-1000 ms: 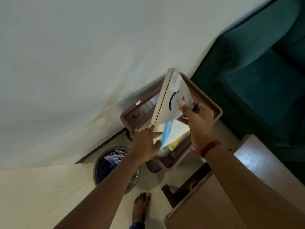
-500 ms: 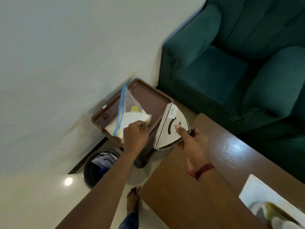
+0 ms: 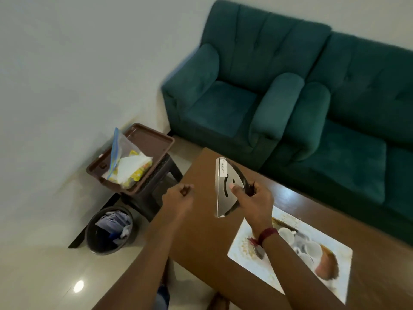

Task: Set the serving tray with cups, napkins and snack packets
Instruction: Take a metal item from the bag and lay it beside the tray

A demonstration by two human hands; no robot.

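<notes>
The right hand (image 3: pixel 254 202) grips a steel napkin holder (image 3: pixel 224 189) upright above the desk (image 3: pixel 201 231). The left hand (image 3: pixel 178 198) is curled and looks empty. The tray (image 3: pixel 156 142), holding napkins (image 3: pixel 129 168) and snack packets (image 3: pixel 136 173), sits on the stool (image 3: pixel 161 175) nearby. Next, I'd guess, the holder gets set down.

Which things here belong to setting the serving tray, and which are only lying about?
For the job:
brown tray
zip bag of snack packets and napkins in it
metal napkin holder, held in the right hand

Lying about:
waste bin
green sofas
stool
patterned mat on the table: purpose unclear
</notes>
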